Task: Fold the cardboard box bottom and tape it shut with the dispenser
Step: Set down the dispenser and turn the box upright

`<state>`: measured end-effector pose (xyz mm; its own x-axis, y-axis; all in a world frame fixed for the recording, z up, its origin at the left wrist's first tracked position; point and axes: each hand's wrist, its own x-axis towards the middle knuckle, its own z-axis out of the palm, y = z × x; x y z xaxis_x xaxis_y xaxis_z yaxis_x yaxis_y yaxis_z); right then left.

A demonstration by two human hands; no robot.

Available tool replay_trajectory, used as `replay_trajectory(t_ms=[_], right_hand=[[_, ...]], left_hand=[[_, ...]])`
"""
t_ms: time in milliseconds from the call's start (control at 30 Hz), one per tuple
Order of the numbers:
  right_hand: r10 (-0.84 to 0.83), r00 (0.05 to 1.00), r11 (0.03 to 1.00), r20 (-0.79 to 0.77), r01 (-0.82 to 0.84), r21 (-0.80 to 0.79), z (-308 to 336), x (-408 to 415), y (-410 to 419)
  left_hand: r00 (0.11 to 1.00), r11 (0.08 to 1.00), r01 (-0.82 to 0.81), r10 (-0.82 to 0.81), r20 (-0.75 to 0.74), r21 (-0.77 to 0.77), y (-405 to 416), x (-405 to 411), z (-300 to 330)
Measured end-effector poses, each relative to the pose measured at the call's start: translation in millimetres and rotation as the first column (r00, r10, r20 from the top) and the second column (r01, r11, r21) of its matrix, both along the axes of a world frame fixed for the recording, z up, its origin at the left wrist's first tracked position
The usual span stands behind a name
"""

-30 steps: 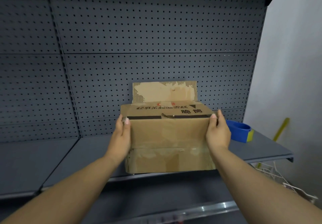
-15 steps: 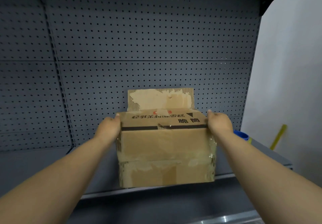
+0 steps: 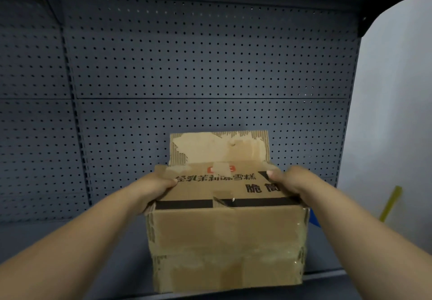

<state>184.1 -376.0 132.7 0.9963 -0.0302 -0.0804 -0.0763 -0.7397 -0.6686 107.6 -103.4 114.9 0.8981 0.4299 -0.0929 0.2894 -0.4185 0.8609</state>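
A worn brown cardboard box stands on the grey shelf, its near face toward me. Its near top flap, printed with black characters, lies folded flat. The far flap stands upright behind it, its surface torn. My left hand grips the box's upper left corner, thumb on the flat flap. My right hand grips the upper right corner the same way. Only a blue sliver of the tape dispenser shows past the box's right edge.
A dark pegboard wall backs the shelf. To the right is a pale wall with a yellow stick leaning near it. The shelf's front edge runs just below the box.
Both hands have slid from the box's sides up onto its top corners. The view has come closer to the box, and the box now hides most of the blue dispenser.
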Motion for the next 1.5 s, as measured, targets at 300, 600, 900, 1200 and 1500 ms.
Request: replay_trajectory(t_ms=[300,600,900,1200,1500], right_hand=[[-0.022,0.871,0.969,0.490,-0.102,0.226,-2,-34,10],[-0.065,0.872,0.877,0.486,-0.183,0.445,-77,-46,28],[0.011,0.920,0.857,0.392,-0.210,0.470,-121,-57,26],[0.057,0.867,0.675,0.495,-0.399,0.621,-96,-64,22],[0.152,0.730,0.881,0.666,-0.406,0.244,-65,-61,13]], left_hand=[[0.904,0.985,-0.168,0.167,0.394,-0.033,22,-33,9],[0.865,0.974,-0.187,0.103,0.491,0.126,28,-57,-56],[0.899,0.977,-0.164,0.092,0.429,0.134,28,-71,-88],[0.837,0.997,0.037,-0.070,0.543,0.071,42,-79,-82],[0.763,0.998,0.030,-0.059,0.643,0.057,37,-71,-69]])
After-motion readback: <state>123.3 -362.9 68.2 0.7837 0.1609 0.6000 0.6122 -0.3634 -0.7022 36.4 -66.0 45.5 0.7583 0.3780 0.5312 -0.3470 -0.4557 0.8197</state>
